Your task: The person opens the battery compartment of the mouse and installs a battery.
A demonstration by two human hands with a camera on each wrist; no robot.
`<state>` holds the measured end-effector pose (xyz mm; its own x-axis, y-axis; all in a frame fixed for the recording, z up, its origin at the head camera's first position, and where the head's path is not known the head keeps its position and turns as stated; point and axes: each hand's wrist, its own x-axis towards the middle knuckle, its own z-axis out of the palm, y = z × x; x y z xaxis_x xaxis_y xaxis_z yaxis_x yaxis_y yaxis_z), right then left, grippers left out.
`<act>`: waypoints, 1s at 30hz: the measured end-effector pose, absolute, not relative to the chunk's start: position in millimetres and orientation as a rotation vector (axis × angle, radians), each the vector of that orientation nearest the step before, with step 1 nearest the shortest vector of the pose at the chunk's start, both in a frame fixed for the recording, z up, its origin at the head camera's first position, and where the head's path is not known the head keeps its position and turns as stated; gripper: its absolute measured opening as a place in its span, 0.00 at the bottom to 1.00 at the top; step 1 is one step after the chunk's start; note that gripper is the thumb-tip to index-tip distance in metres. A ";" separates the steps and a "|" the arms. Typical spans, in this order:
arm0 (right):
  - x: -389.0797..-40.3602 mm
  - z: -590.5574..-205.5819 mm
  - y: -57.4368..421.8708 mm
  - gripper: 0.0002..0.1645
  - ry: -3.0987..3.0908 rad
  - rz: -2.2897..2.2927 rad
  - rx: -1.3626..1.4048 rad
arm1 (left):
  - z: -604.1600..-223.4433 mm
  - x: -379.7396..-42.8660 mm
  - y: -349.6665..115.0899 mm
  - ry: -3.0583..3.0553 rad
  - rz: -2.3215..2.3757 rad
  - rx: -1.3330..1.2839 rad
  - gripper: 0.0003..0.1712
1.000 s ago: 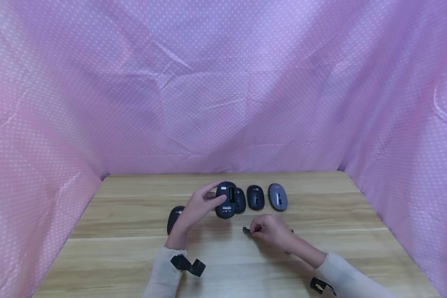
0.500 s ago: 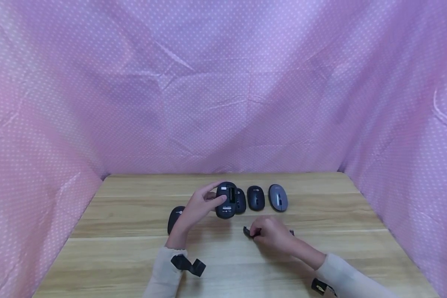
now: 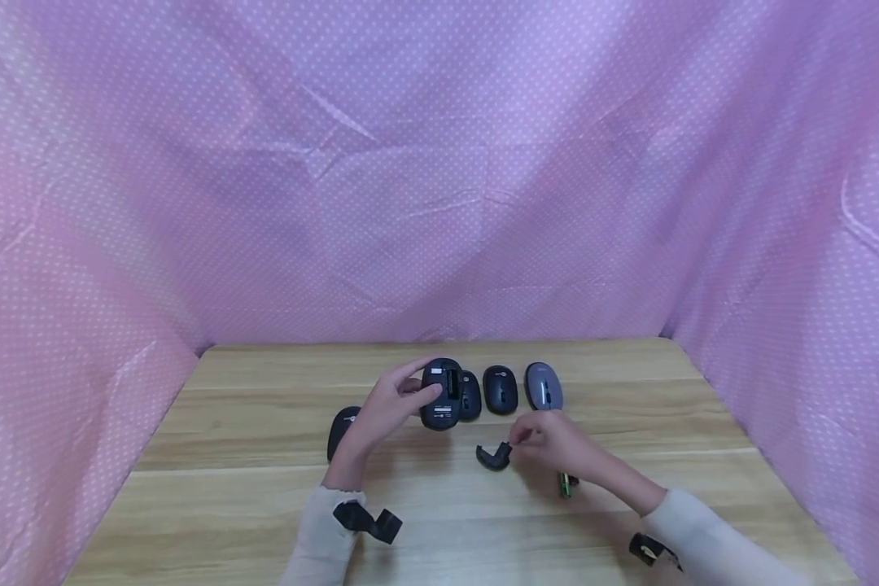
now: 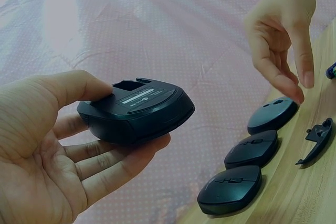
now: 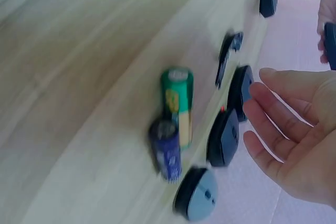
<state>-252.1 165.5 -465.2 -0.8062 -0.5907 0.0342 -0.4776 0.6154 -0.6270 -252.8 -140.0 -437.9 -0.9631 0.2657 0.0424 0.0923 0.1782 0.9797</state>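
The upturned black mouse (image 3: 439, 417), its battery compartment (image 3: 452, 384) uncovered, is held above the worktop (image 3: 264, 537) in my left hand (image 3: 395, 399), thumb on the underside and fingers beneath. My right hand (image 3: 554, 443) is spread loosely, its fingers slightly bent and holding nothing; the black cover (image 3: 492, 461) lies on the worktop just beside the fingertips. Beyond stand a partly hidden black mouse (image 3: 472, 399) behind the held one, a second black mouse (image 3: 500, 391) and a grey mouse (image 3: 542, 384), whose near end my right hand overlaps in the head view. Another black mouse (image 3: 340, 427) is partly covered by my left wrist. A green battery (image 5: 177, 87) and a blue battery (image 5: 167, 153) lie close together, partly screened by my right forearm in the head view. Compared with half a second earlier, my right hand has left the cover, now exposed, and more of the green battery shows; the left grip is unchanged.
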 end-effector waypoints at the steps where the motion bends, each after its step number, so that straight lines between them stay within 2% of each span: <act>1: -252.8 -464.5 169.0 0.07 2.659 -0.953 -0.884 | -437.4 -252.8 -140.1 2.300 1.897 0.349 0.31; 8: -251.6 -462.8 194.5 0.06 2.671 -0.829 -0.833 | -438.9 -254.5 -140.7 2.299 1.893 0.359 0.31; 22: -237.5 -462.5 235.9 0.26 2.739 -0.668 -0.941 | -440.3 -256.0 -142.7 2.304 1.892 0.329 0.31; 30: -232.8 -472.9 241.5 0.29 2.798 -0.614 -0.954 | -440.6 -257.4 -143.7 2.294 1.896 0.342 0.30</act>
